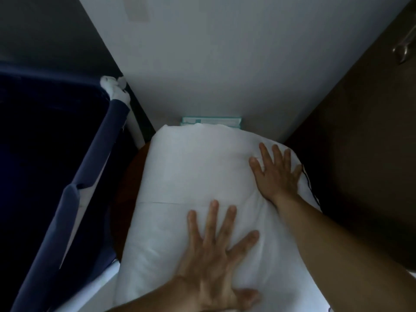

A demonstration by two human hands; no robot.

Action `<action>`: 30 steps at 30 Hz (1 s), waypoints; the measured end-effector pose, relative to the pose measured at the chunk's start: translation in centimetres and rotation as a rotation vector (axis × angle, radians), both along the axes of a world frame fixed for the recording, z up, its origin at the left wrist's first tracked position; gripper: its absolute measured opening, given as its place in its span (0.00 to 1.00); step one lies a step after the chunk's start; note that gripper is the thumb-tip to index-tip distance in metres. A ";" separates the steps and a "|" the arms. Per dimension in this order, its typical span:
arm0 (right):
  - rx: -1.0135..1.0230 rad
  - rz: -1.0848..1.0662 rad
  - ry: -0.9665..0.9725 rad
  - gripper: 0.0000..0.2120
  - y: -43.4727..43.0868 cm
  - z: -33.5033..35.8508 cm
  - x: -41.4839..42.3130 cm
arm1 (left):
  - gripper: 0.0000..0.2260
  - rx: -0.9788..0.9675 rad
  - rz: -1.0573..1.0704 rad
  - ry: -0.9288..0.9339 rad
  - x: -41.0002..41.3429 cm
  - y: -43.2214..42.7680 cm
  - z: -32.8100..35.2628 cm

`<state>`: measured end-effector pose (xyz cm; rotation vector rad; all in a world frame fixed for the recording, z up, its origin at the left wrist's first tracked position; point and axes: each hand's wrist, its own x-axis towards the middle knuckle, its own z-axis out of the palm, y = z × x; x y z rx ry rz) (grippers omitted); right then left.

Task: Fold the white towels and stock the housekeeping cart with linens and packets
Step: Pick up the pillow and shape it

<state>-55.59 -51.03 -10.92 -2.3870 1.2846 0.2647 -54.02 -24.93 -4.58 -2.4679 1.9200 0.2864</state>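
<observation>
Both hands lie flat, palms down, on a white towel point(191, 167) that fills the middle of the view. Nearest the camera, the left hand point(213, 251) has its fingers spread wide and straight and presses on the towel's near half. Farther off and to the right, the right hand point(278, 174) is also spread flat and presses close to the towel's right edge. Neither hand grips or pinches anything.

A straight edge runs across the thick, puffy towel between the two hands, so it looks already folded. It rests on a dark reddish surface point(129, 183), possibly a tabletop, though the light is too dim to be sure. At the towel's far end, against a pale wall point(213, 52), a teal-edged packet point(211, 121) peeks out, partly hidden by the towel.

On the left stands a navy fabric bag point(56, 154) on a white frame, likely part of the housekeeping cart. On the right is a dark wooden door point(360, 131) with a metal handle point(403, 49).

Judging by this, the fold on this towel seems finished and is being smoothed flat. No other towels or shelves of stocked linen show here, so how much stocking is done cannot be told.
</observation>
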 end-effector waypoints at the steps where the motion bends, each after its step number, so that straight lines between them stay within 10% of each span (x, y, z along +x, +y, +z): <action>1: 0.033 0.007 -0.009 0.36 -0.1 0.3 -0.1 | 0.48 0.034 -0.023 -0.016 0.3 0.0 -0.3; 17: 0.212 -0.388 -0.083 0.72 6.5 4.7 -7.3 | 0.40 -0.057 0.008 0.073 0.3 0.8 0.0; 24: 0.416 -0.672 -0.231 0.84 7.1 3.6 -7.8 | 0.54 -0.180 0.900 0.290 7.4 1.9 1.1; 30: 0.556 -0.735 -0.365 0.82 5.3 2.3 -8.5 | 0.68 -0.164 1.188 0.826 14.2 2.4 -0.1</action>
